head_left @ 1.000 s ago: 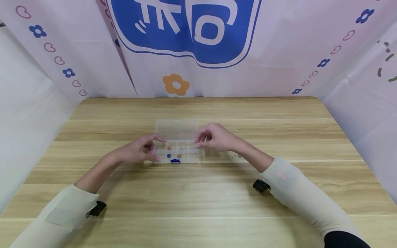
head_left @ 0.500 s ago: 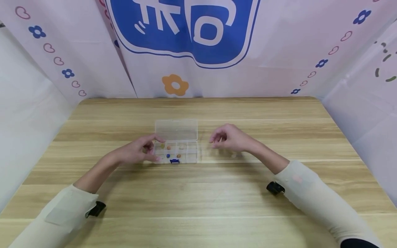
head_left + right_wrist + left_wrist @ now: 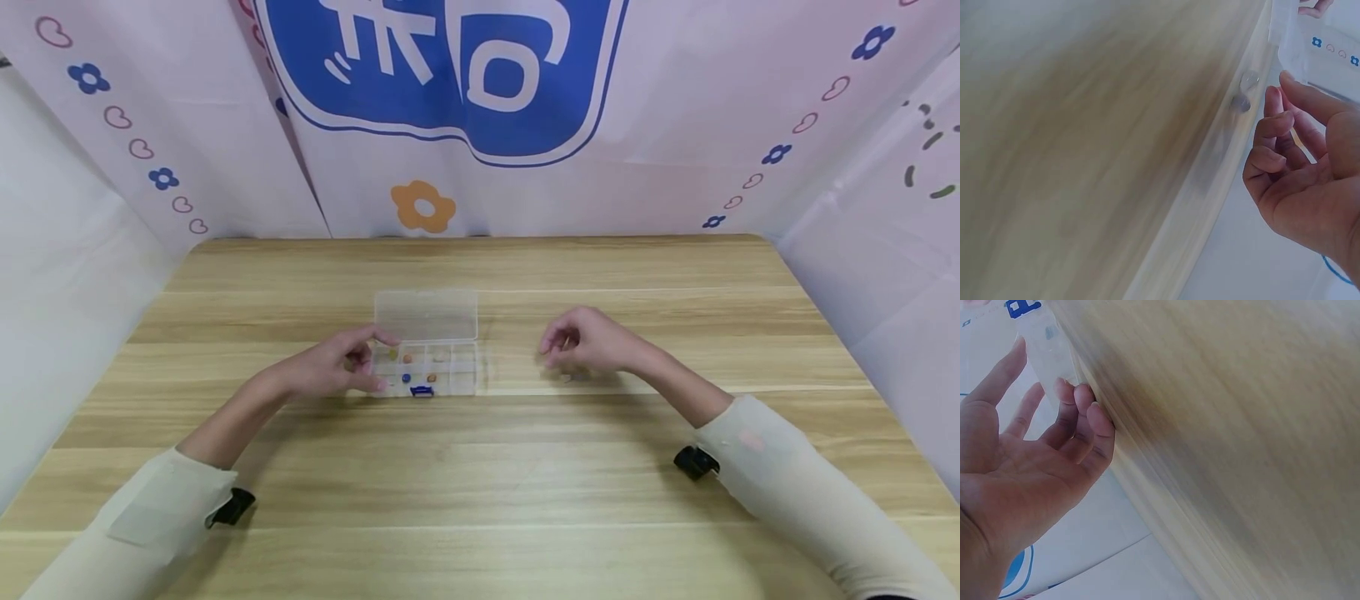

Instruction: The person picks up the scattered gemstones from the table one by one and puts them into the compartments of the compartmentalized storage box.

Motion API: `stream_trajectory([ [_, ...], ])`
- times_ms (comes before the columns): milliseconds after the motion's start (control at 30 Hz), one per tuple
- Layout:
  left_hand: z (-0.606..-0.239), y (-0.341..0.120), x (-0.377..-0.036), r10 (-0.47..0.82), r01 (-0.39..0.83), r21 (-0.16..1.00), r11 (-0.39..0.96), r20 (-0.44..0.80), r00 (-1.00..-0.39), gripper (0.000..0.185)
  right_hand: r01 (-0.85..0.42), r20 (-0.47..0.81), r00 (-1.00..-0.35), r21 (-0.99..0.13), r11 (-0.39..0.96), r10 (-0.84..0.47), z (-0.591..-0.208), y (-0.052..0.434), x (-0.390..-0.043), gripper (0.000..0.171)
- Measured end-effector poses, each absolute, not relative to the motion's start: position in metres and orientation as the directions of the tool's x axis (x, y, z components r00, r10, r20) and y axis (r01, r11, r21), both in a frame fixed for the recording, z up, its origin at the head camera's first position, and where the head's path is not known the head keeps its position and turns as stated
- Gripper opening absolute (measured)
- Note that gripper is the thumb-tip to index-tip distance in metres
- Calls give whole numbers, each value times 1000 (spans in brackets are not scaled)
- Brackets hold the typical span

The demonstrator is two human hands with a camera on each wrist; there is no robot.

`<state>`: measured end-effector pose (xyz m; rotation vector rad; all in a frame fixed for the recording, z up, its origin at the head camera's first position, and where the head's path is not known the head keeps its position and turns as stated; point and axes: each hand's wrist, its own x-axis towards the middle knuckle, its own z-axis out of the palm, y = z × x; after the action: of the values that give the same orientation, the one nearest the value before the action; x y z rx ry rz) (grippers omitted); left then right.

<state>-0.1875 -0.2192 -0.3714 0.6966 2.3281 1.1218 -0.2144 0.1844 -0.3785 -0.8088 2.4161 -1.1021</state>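
Note:
A clear plastic compartment box (image 3: 465, 385) lies on the table with its lid (image 3: 426, 317) folded back. My left hand (image 3: 330, 364) holds its left end, index finger at the back corner and thumb at the front. Small pieces sit in several compartments: yellow (image 3: 392, 354), orange (image 3: 408, 359), blue (image 3: 407, 378) and another orange one (image 3: 431, 378). A blue latch (image 3: 422, 391) is on the front side. My right hand (image 3: 590, 340), fingers loosely bent and nothing visible between them, hovers by two small clear round pieces, one clear (image 3: 1249, 80) and one greyer (image 3: 1240, 103) in the right wrist view.
The wooden table (image 3: 480, 483) reaches up to a printed cloth backdrop (image 3: 660, 167) at the back. White cloth hangs at both sides. A black wrist camera (image 3: 231, 506) sticks out from the left sleeve, another black one (image 3: 696, 462) from the right.
My right hand has moved from the box's right end rightward to the small clear pieces. The left hand and the box have stayed in place.

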Motion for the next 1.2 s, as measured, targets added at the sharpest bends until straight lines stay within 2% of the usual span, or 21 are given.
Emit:
stream_trajectory([
  [633, -371, -219, -187, 606, 235, 802, 550, -190, -772, 58, -338, -134, -754, -760, 554, -644, -385, 215, -209, 9],
  [1200, -371, -219, -187, 601, 238, 791, 564, -195, -775, 58, -337, -148, -752, -751, 568, -642, -382, 218, -208, 7],
])
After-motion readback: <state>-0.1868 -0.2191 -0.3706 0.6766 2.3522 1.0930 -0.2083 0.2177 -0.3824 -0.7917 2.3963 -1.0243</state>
